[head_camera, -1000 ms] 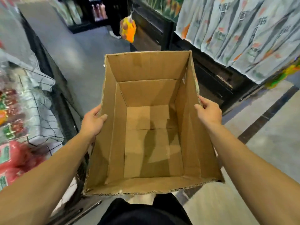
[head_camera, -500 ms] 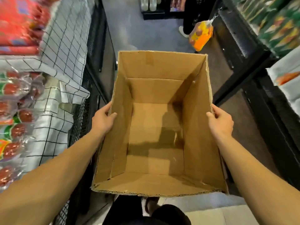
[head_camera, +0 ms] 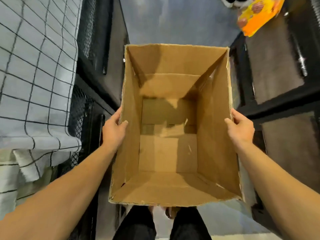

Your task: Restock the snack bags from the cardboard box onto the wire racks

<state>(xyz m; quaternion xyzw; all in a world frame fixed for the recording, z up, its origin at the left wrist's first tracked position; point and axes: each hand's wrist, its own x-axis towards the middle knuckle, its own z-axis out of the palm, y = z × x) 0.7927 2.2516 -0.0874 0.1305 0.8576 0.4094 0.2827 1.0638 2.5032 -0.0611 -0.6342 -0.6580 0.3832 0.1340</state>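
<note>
An open brown cardboard box (head_camera: 174, 63) fills the middle of the head view, held in the air above my legs. Its inside is bare, with no snack bags in it. My left hand (head_camera: 113, 130) grips the box's left wall, thumb hooked over the rim. On the opposite wall my right hand (head_camera: 240, 129) grips the same way. A wire rack (head_camera: 34, 70) with a black grid over pale lining stands at the left.
Black mesh shelving (head_camera: 84, 110) runs down the left of the aisle and black shelf units (head_camera: 280, 80) down the right. A yellow-orange snack bag (head_camera: 258, 14) hangs at the top right. Grey floor (head_camera: 173, 23) stretches ahead between them.
The view has swung left and downward; the red snack packs on the left rack have left the frame. Both hands keep the same grip on the box.
</note>
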